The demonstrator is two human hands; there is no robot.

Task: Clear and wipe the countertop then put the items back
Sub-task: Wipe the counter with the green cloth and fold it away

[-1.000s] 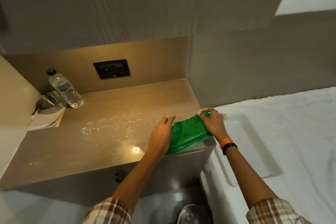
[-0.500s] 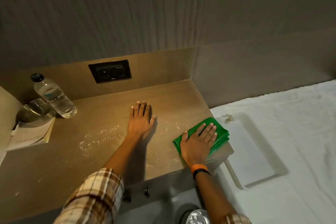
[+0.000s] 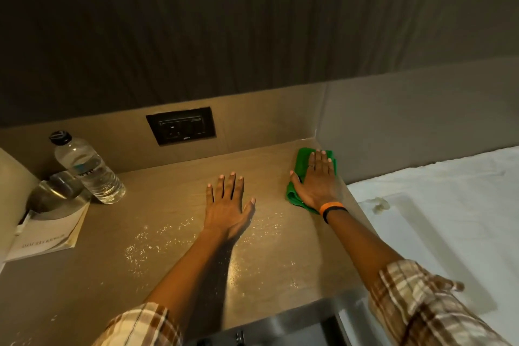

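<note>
Brown counter [image 3: 174, 275] in a dim corner, wet droplets mid-surface. The green cloth [image 3: 302, 161] lies pinned under the right hand [image 3: 317, 180], fingers spread flat. It looks soft and light; pressing with the palm suits it. The left hand [image 3: 227, 205] rests open beside it.

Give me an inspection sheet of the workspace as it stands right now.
Surface: countertop with wet speckles at centre, unwiped.
Job's things: green cloth flat in the back right corner.
Clutter: water bottle upright, glass and booklet at the left.
Grippers: left hand flat on the countertop; right hand pressing the cloth.
Cables: nothing seen.
Surroundings: wall socket, white bedding to the right.
</note>
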